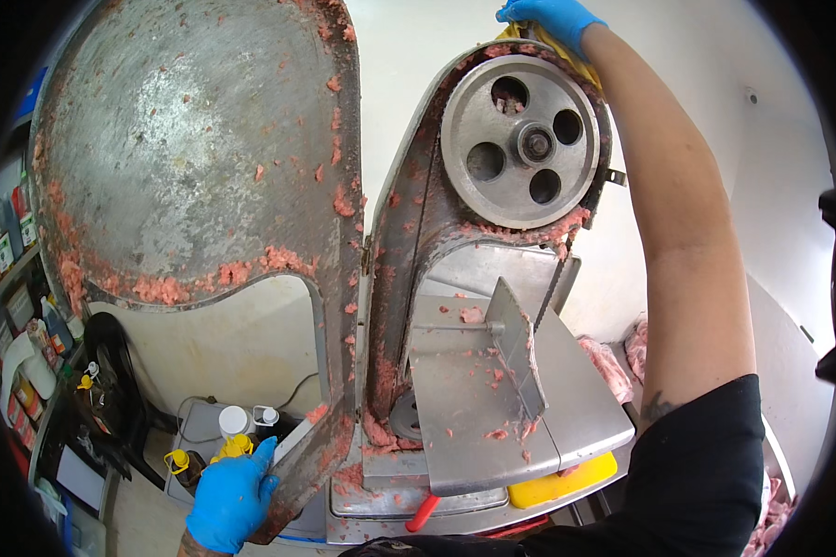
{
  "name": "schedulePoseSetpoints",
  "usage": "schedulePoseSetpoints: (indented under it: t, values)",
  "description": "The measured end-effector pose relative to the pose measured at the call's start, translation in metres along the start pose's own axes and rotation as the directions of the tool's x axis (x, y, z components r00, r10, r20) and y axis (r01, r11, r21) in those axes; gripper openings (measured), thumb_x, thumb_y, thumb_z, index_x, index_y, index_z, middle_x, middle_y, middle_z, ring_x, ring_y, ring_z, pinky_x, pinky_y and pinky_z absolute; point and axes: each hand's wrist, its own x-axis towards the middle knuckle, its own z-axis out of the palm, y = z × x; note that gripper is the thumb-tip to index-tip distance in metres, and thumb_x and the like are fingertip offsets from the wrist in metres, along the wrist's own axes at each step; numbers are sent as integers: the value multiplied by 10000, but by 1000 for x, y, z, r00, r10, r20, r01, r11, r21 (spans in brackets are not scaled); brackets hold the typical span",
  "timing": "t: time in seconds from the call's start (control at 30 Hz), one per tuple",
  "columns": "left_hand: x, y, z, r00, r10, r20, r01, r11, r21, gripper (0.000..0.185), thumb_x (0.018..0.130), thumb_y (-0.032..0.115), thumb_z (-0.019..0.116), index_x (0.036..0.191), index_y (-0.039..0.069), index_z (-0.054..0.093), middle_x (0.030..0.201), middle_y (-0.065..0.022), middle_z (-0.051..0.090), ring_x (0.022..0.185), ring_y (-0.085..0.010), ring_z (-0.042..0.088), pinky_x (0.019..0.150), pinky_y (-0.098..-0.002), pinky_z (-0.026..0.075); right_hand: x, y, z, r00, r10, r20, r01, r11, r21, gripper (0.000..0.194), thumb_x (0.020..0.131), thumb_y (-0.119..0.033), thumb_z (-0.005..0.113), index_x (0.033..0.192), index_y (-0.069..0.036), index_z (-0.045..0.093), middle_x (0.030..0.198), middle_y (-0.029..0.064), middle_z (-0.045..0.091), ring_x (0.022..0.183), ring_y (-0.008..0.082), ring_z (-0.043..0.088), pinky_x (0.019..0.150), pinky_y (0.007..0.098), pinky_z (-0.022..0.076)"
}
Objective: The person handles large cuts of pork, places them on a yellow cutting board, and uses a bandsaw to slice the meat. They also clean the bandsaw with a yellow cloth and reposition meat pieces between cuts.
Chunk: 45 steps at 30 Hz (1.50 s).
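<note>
In front of me stands a meat bandsaw with its metal door [181, 174] swung open to the left, smeared with pink meat scraps. My left hand [231, 501], in a blue glove, grips the door's lower edge beside a pale strip [299, 443]; some fingers are hidden. My right hand [554, 21], also gloved in blue, reaches up and presses a yellow cloth [577, 61] on the top of the saw housing. Below the cloth is the exposed upper wheel [522, 143]. The blade [552, 292] runs down to the steel table [474, 418], where an upright guide plate [519, 348] carries scraps.
A red handle [423, 514] and a yellow plastic piece [564, 480] lie under the saw table. Bagged meat [606, 365] sits behind it at right. At left are yellow-capped bottles [184, 466], a black plastic chair [115, 390] and shelves of bottles [56, 327].
</note>
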Motion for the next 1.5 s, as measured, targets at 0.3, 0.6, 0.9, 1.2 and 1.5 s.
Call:
schedulePoseSetpoints:
  t: [0.3,0.6,0.9,1.2,1.5]
  values:
    - [-1,2,1,1000,10,-28,-11,1000,-11,552,898,228,688,1415,87,555,859,-170,690,779,-373,669,671,-492,525,20,2,-3,996,-54,77,92,755,-650,396,822,-397,682,1008,-61,778,1035,191,745,908,348,696,852,419,532]
    - [-2,1,5,1000,9,-27,-9,1000,13,555,902,242,688,1416,82,554,852,-170,688,771,-367,668,666,-492,519,33,-10,-1,948,108,299,224,440,-870,262,771,-279,696,962,-134,802,967,174,755,840,341,709,780,418,552]
    - [-3,1,4,997,36,-61,-36,999,-8,558,897,227,691,1419,91,553,865,-166,686,789,-363,666,682,-487,518,26,-21,2,912,99,397,360,269,-894,287,810,-238,707,1062,-126,785,995,157,758,843,313,709,777,410,553]
    - [-3,-3,6,997,35,-72,-38,999,-37,531,905,212,682,1405,81,560,870,-160,690,795,-369,663,689,-473,521,-38,-46,-6,984,115,134,-129,987,96,450,847,-352,799,1183,-61,736,1125,111,720,1043,211,653,937,343,522]
    - [1,-3,2,1000,7,-25,-7,1000,-12,524,897,197,686,1395,80,568,886,-166,694,807,-374,671,701,-482,530,-30,-29,2,1000,10,-1,-10,998,64,407,816,-269,794,1110,6,738,1069,150,736,966,230,684,886,354,542]
